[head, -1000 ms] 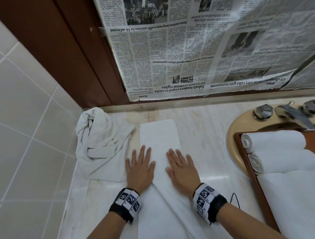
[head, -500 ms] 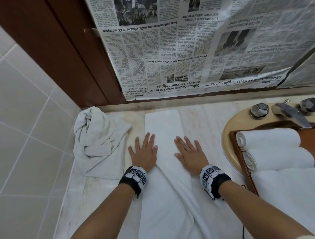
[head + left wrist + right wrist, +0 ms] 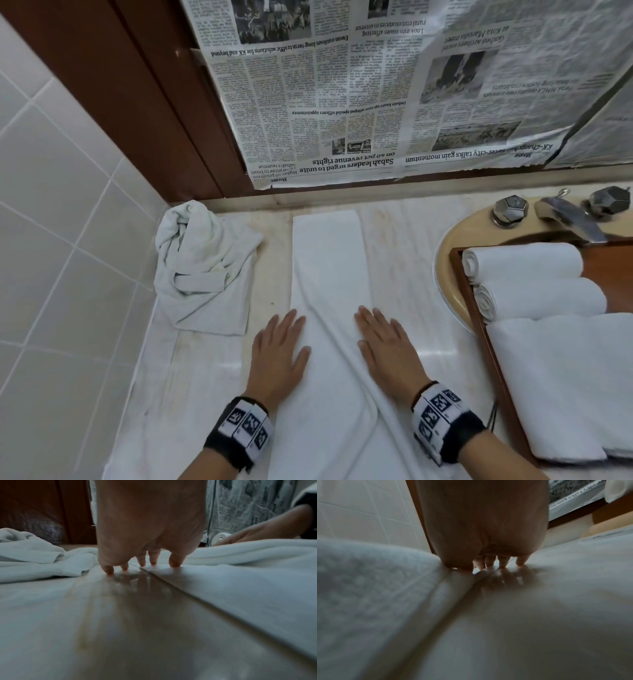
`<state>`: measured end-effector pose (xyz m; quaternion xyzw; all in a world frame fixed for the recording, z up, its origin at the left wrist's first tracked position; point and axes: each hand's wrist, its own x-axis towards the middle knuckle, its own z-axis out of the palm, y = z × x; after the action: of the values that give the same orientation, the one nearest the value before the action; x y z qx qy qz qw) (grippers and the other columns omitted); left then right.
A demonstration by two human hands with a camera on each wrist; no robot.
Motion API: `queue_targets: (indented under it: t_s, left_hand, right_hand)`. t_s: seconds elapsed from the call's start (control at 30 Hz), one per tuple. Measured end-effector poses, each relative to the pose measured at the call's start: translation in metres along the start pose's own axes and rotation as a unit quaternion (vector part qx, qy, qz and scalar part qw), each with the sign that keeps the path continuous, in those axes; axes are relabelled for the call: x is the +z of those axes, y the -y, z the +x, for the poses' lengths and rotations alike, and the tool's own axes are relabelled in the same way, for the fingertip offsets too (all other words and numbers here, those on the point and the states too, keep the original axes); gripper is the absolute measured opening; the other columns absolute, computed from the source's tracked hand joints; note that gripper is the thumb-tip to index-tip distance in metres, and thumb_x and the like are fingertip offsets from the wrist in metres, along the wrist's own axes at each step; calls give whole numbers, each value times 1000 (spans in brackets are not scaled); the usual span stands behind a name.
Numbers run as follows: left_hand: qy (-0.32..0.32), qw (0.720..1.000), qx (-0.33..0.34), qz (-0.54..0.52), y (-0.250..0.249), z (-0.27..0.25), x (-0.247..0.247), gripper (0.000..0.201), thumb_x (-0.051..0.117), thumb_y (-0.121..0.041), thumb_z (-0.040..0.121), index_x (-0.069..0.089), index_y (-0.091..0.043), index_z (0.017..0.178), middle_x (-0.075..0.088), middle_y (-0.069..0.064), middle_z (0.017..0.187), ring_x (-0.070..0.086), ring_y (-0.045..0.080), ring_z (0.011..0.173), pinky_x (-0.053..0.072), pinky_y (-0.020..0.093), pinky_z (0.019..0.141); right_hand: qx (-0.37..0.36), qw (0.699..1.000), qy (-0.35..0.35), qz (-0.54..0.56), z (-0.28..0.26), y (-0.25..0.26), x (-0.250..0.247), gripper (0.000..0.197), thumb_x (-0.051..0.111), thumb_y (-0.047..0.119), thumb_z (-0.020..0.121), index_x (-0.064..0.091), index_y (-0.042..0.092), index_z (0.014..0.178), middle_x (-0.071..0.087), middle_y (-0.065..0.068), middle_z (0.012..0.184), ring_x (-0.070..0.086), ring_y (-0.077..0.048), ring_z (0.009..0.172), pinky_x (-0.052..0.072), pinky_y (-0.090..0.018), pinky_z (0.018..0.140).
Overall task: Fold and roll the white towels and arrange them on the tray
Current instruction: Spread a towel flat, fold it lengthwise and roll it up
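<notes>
A long white towel (image 3: 329, 260), folded into a narrow strip, lies on the marble counter and runs away from me. My left hand (image 3: 279, 346) lies flat at its left edge, fingers straight, partly on the counter (image 3: 120, 615). My right hand (image 3: 385, 342) presses flat on the towel's right side. A wooden tray (image 3: 479, 329) at the right holds two rolled white towels (image 3: 524, 262) (image 3: 541, 298) and a flat folded one (image 3: 575, 380). In the left wrist view the fingertips (image 3: 175, 562) touch the towel's edge. In the right wrist view the fingers (image 3: 501, 562) rest on towel cloth.
A crumpled white towel (image 3: 205, 263) sits at the back left by the tiled wall (image 3: 51, 240). A beige sink (image 3: 455, 246) with tap (image 3: 568, 219) and two knobs lies under the tray. Newspaper (image 3: 376, 102) hangs over the back wall.
Both hands have slid back toward me along the towel, staying flat. The towel lies as before.
</notes>
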<state>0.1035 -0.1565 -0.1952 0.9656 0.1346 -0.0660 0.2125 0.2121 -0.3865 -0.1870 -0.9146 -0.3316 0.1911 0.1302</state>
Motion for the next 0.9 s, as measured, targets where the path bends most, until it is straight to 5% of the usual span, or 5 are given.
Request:
queue_targets:
  t_s: [0.2,0.3,0.43,0.63,0.9]
  left_hand:
    - [23,998,-51,29,-19,4,-7,74,15,-63,89,19,-33,157,8,-13,165,8,23,152,10,46,120]
    - [20,998,-54,-10,-26,18,-24,60,42,-46,99,30,-25,154,23,-4,162,25,25,144,21,44,116]
    - [9,997,29,-67,-34,37,-39,47,47,-30,101,41,-26,148,37,0,149,43,27,127,39,43,102]
    - [55,995,70,-32,-40,56,-34,35,42,-30,103,55,-26,136,47,6,127,50,30,112,47,44,92]
    - [74,994,52,-66,-27,54,-36,30,52,-24,92,64,-15,118,40,1,119,59,23,87,47,29,82]
  right_hand:
    - [-2,1000,2,-2,9,-7,-13,62,2,42,99,9,25,158,-5,16,160,2,-12,152,-5,-29,119]
    - [39,994,-36,95,3,7,-25,46,35,27,105,38,16,150,31,2,158,28,-20,145,20,-34,119]
    - [124,977,-64,162,-20,26,-21,28,51,29,98,62,16,119,58,0,118,55,-22,111,45,-35,93]
    - [209,958,-16,196,-27,44,-18,29,63,33,90,62,20,115,63,1,100,58,-18,97,44,-29,81]
    - [212,955,-6,209,-33,51,-20,18,51,29,92,45,20,77,60,-2,80,51,-19,69,45,-35,66]
